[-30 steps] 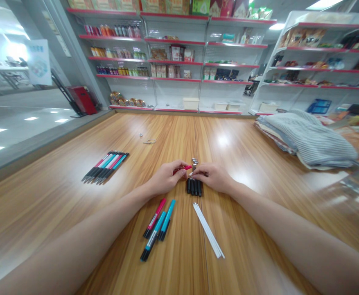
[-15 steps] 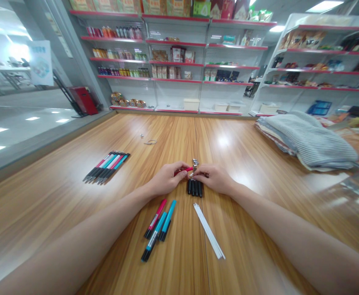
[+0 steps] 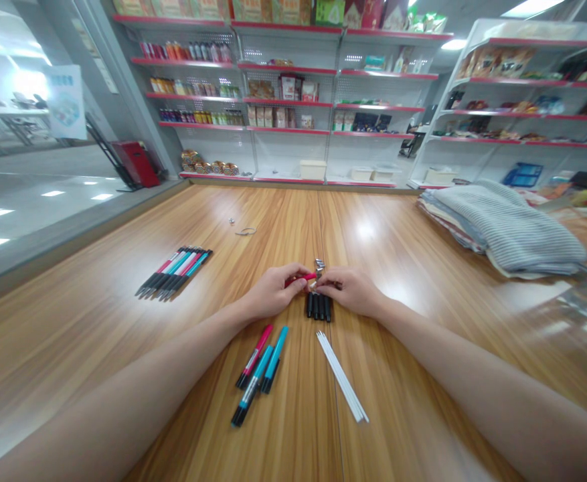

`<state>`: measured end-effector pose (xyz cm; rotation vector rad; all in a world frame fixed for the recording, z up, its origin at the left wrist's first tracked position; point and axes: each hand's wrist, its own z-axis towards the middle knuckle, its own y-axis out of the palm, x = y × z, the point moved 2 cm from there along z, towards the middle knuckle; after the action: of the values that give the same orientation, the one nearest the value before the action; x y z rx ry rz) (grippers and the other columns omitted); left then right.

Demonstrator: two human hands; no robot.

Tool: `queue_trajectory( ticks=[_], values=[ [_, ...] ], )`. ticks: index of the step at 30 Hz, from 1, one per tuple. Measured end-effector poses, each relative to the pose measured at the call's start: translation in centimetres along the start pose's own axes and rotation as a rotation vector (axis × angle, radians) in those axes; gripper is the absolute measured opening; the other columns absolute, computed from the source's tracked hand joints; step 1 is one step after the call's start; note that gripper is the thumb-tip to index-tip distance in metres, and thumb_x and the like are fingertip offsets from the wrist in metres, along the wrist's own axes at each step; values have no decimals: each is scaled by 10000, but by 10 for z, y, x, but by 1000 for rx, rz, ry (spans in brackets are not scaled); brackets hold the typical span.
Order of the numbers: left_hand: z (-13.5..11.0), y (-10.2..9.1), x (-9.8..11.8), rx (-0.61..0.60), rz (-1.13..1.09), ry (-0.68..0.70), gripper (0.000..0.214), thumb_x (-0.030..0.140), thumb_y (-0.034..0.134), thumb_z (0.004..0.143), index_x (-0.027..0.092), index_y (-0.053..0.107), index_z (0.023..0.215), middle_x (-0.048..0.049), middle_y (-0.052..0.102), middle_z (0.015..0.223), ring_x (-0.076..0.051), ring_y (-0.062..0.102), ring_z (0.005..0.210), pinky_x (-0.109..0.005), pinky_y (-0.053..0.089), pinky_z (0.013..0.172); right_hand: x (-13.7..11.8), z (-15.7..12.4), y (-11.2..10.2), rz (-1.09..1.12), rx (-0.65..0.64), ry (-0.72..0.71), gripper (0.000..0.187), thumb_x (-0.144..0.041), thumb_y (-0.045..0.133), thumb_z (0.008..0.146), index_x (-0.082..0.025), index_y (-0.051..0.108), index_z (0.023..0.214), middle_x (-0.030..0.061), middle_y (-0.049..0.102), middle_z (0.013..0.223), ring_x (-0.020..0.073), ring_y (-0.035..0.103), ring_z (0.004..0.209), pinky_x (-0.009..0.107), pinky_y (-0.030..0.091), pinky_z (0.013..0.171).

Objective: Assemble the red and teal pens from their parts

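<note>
Red-edged white shelves [image 3: 288, 130] stand beyond the wooden table [image 3: 393, 234], shiny floor [image 3: 27, 204] at left.

Bright light from ceiling panels [image 3: 531, 8], white glare on wooden table [image 3: 288, 217], slight softness, wide-angle stretching at edges

Red barrel [image 3: 309, 276], slim, held in left hand [image 3: 277, 292], partly covered by fingers, slanted slightly, free end pointing right. White piece [image 3: 314, 286], small, mostly hidden, at right hand's [image 3: 348, 289] pinched fingertips, just beside barrel. Black tubes [image 3: 319, 308], four, short, lying side by side just below fingers. White rods [image 3: 342, 376], thin, bunched, lying diagonally nearer camera. Metal bits [image 3: 319, 264], shiny, small, just beyond fingertips, partly hidden.
</note>
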<state>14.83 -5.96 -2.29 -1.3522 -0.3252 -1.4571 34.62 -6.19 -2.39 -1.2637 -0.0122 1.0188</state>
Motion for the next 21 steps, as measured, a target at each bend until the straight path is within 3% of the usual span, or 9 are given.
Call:
queue_trajectory(
  ticks=[21],
  values=[
    [0,-1,3,-33,71,12,218,263,486,903,159,631,1029,-44,674,884,-151,620,824,-267,470,790,0,0,1,-18,-4,-39,130,-283,600,863,-212,706,887,23,696,849,129,604,761,223,400,663]
  ],
)
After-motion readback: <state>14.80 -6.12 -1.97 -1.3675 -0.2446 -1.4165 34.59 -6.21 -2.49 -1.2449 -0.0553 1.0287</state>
